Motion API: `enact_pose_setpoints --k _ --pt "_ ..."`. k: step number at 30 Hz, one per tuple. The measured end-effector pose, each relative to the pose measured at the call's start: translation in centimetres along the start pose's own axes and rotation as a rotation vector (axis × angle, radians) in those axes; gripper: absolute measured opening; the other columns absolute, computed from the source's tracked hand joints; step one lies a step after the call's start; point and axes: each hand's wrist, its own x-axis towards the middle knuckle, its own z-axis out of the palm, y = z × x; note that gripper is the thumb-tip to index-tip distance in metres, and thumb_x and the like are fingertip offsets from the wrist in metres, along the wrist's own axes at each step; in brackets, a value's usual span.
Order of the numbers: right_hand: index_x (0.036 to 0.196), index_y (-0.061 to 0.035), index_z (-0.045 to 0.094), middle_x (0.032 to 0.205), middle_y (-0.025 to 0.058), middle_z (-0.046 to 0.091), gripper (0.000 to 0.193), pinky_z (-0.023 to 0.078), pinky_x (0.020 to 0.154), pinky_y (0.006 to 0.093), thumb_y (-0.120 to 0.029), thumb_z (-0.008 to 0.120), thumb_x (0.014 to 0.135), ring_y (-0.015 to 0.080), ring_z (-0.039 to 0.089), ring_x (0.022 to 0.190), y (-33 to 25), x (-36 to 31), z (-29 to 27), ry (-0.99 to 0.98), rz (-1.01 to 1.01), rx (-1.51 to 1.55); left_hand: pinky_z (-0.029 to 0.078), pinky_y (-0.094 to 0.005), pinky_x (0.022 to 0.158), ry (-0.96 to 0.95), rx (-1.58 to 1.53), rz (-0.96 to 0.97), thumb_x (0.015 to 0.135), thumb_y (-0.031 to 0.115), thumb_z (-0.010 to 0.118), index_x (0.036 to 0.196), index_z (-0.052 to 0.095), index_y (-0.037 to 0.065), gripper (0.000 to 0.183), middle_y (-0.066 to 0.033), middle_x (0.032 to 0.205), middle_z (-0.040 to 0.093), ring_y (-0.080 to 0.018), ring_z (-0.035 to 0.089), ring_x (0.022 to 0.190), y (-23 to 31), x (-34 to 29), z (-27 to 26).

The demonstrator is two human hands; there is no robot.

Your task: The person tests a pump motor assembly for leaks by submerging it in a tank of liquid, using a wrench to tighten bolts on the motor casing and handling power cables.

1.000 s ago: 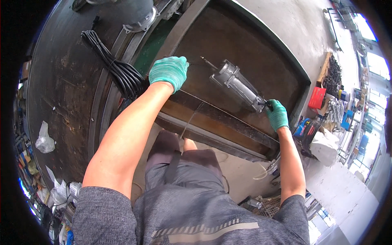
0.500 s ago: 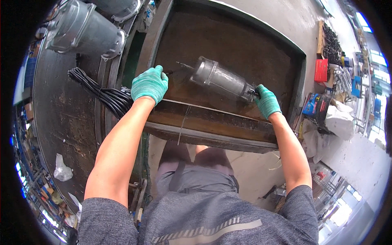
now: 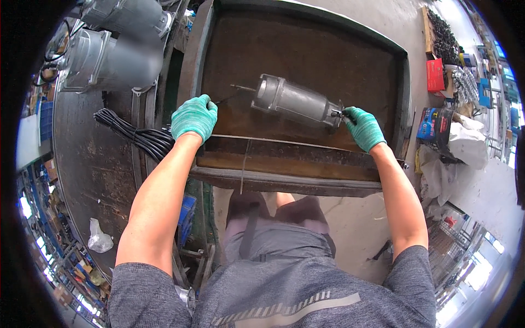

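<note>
A silver motor with a cylindrical housing (image 3: 301,103) is over the metal trough, lying lengthwise with its thin shaft (image 3: 242,87) pointing left. My right hand (image 3: 365,129), in a green knitted glove, is closed on the fitting at the motor's right end. My left hand (image 3: 195,118), gloved the same way, is closed above the trough's near left corner. A thin dark strand runs from its fingers toward the shaft side; what it grips is mostly hidden. Beside that hand lies a bundle of black cable (image 3: 131,131).
The trough (image 3: 306,188) has raised metal rims and a brown floor. On the left bench (image 3: 82,180) stand larger grey motor housings (image 3: 87,60) and a clear plastic bag (image 3: 100,236). To the right are a red box (image 3: 435,75), a dark bucket (image 3: 436,128) and white sacks (image 3: 467,142).
Both hands keep their holds, and the motor stays between them at nearly the same tilt. The right hand has shifted slightly right. The whole view has moved a little.
</note>
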Motion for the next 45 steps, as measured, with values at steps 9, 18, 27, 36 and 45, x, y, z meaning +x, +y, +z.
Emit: enact_pose_setpoints --k 9,18,27,36,45 --pt "0.117 -0.0057 0.069 0.111 0.0198 0.072 0.022 0.057 0.086 0.0464 -0.011 0.068 0.096 0.0417 0.068 0.102 -0.1 -0.7 -0.5 0.044 -0.028 0.010 0.056 -0.0485 0.091 -0.006 -0.019 -0.041 0.099 0.036 0.054 0.111 0.075 0.018 0.030 -0.0153 0.111 0.074 -0.0392 0.070 0.104 0.8 -0.5 -0.6" --pt "0.110 -0.0048 0.071 0.103 0.0218 0.073 0.020 0.058 0.079 0.0423 -0.021 0.068 0.100 0.0405 0.071 0.092 1.6 -4.4 -3.7 0.347 0.135 0.080 0.057 -0.0497 0.091 0.019 0.000 -0.048 0.097 0.037 0.056 0.109 0.075 0.020 0.028 -0.0162 0.109 0.075 -0.0404 0.070 0.102 0.6 -0.5 -0.3" --pt "0.102 -0.0053 0.071 0.093 0.0256 0.070 0.030 0.054 0.074 0.0489 -0.035 0.063 0.103 0.0466 0.067 0.087 5.2 -5.7 -2.4 0.460 0.418 0.135 0.056 -0.0514 0.088 0.055 0.001 -0.020 0.097 0.037 0.056 0.105 0.075 0.018 0.028 -0.0177 0.106 0.074 -0.0425 0.069 0.101 0.8 -0.3 0.1" --pt "0.099 -0.0059 0.070 0.095 0.0235 0.072 0.031 0.055 0.077 0.0507 -0.035 0.061 0.103 0.0458 0.068 0.090 5.3 -5.7 -2.4 0.448 0.486 0.056 0.055 -0.0518 0.087 0.072 0.021 -0.014 0.099 0.038 0.055 0.105 0.074 0.017 0.030 -0.0181 0.107 0.073 -0.0431 0.069 0.101 0.9 -0.3 0.4" --pt "0.111 -0.0087 0.072 0.110 0.0189 0.072 0.025 0.056 0.087 0.0464 -0.030 0.064 0.101 0.0404 0.069 0.100 5.8 -5.5 -2.2 0.449 0.299 0.032 0.056 -0.0495 0.088 0.065 0.041 -0.031 0.098 0.039 0.056 0.109 0.075 0.017 0.031 -0.0159 0.109 0.075 -0.0403 0.070 0.102 1.6 -0.5 0.0"
